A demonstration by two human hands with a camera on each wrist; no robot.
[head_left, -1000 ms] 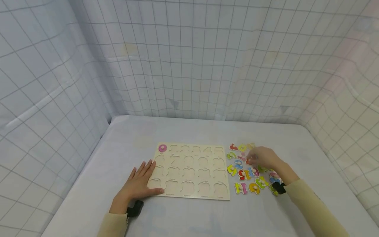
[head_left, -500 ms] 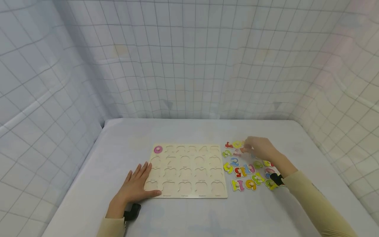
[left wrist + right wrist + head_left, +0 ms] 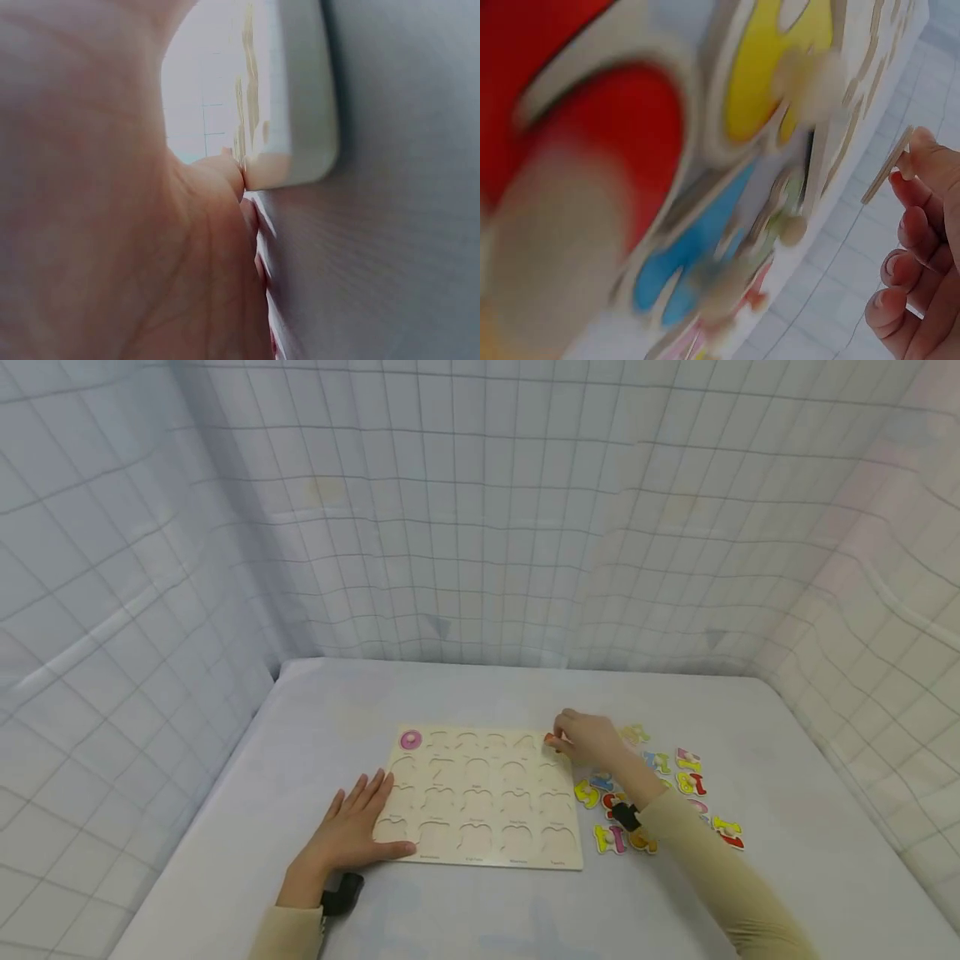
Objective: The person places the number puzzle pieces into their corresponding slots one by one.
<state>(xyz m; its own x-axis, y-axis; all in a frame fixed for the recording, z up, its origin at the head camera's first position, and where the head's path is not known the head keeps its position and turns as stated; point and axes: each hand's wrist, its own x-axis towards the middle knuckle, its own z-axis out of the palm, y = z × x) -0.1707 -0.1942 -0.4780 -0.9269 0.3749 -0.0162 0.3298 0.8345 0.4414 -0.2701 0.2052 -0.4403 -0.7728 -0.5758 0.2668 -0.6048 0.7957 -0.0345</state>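
The right hand (image 3: 592, 745) pinches a red puzzle piece (image 3: 549, 740) at the far right corner of the number puzzle board (image 3: 487, 797), whose long axis spans sideways toward the left hand (image 3: 345, 828), resting straight-fingered at the near left corner.

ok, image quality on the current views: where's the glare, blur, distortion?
Head: soft, even light; lettering on the board too small to read; grid lines on the curtain bend, lens or folds unclear. Left wrist: glare washes out the gap beside the left hand. Right wrist: dim; near red piece and knob blurred, held piece sharper.
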